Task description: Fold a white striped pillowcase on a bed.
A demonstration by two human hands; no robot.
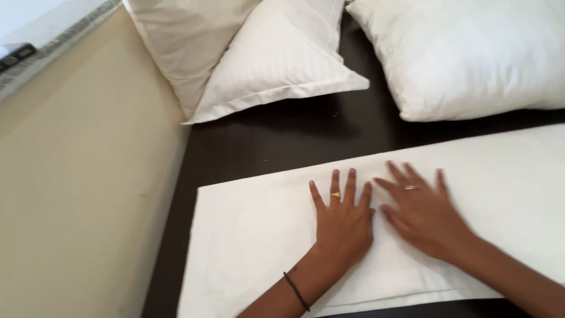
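Hands (344,221) (421,215) flat on folded cloth (247,235); cloth cropped right.

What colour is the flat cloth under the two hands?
White. The folded cloth lies flat on a dark surface; the head view shows it.

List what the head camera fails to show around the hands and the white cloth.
- White cloth: right and bottom ends cut off by the frame edges.
- Cloth under left hand and right hand: hidden by the palms.
- Right hand: fingertips motion-blurred.
- Big pillow: top and right cut off.
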